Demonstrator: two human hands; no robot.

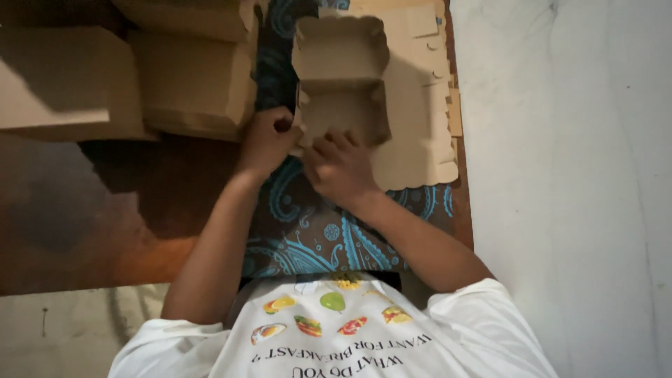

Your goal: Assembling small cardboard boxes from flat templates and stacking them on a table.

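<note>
A half-folded brown cardboard box with scalloped edges [341,84] sits on a stack of flat die-cut cardboard sheets [420,140], its lid flap standing open at the far side. The left hand [266,140] presses against the box's near left corner, fingers curled shut on the cardboard wall. The right hand [341,168] rests on the near front wall, fingers bent over its edge, seemingly pinching it, though the dim light blurs this. Stacks of folded brown boxes [189,77] lie left, on a blue paisley cloth [315,231].
</note>
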